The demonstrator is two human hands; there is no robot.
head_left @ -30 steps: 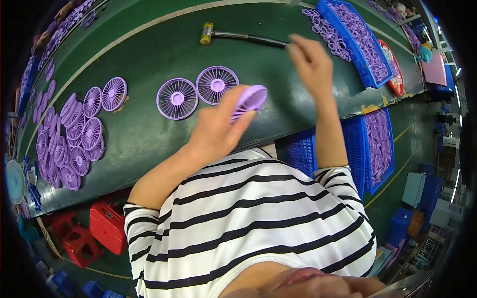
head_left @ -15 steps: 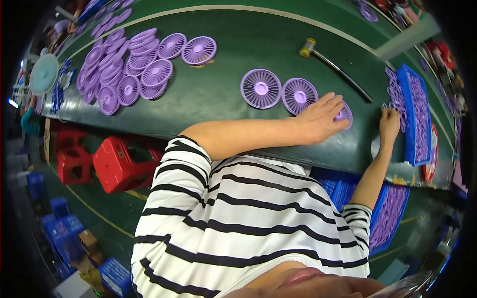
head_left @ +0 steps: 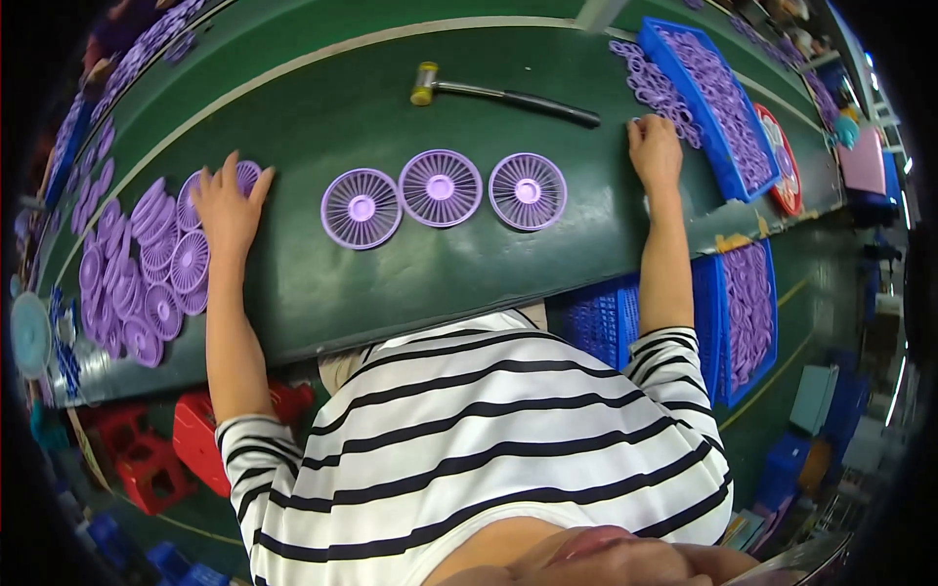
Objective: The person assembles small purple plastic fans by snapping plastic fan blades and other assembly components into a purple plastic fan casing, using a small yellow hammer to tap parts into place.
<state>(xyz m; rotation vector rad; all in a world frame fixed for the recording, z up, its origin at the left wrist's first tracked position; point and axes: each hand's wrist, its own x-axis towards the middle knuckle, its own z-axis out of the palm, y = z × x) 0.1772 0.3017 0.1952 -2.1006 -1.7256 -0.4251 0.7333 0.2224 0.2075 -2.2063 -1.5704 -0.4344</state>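
My left hand [head_left: 230, 205] is open, fingers spread over a slatted purple disc [head_left: 248, 176] at the right edge of a heap of such discs [head_left: 142, 293]. Three more round purple discs with radiating slats lie flat in a row before me: a left one [head_left: 362, 208], a middle one [head_left: 441, 188] and a right one [head_left: 528, 191]. The left and middle discs lie almost touching; the right one lies slightly apart. My right hand [head_left: 656, 154] rests at the table, fingers pinched together, beside loose purple rings [head_left: 660, 90]. What its fingertips hold, if anything, is hidden.
Beyond the row lies a hammer [head_left: 508, 96] with a yellow-faced head and black handle. A blue tray [head_left: 696, 115] of purple rings stands at the right, a red round object [head_left: 782, 161] behind it. Blue crates [head_left: 718, 322] sit below the table edge, red stools [head_left: 137, 459] at lower left.
My left hand has moved from the rightmost disc of the row over to the heap at the left. My right hand stays by the loose rings. The whole view has turned.
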